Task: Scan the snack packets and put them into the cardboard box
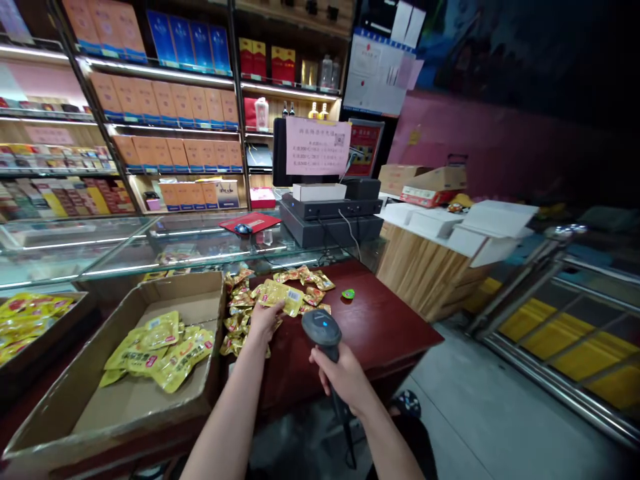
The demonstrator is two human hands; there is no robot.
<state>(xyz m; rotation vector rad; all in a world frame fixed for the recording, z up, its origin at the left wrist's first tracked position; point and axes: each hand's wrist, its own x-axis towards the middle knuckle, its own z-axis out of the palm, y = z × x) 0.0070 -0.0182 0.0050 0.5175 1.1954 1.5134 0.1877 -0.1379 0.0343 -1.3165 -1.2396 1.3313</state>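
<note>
My left hand (265, 322) grips a yellow snack packet (281, 294) over the dark red table, its barcode facing up. Wrapped round the handle of a dark barcode scanner (321, 327) is my right hand (345, 377); the scanner's head points toward the packet, a blue light on its top. Beneath and beside the held packet lie several golden snack packets (239, 320). To the left, an open cardboard box (65, 413) has several yellow packets (150, 353) in it. A small green item (348, 293) lies right of the packets.
The dark red table (395, 327) adjoins a glass counter (190, 247) with a cash drawer (325, 227) and monitor on it. Another box of packets (35, 320) stands far left. A metal railing (560, 293) is at the right. The scanner's cable hangs below my right hand.
</note>
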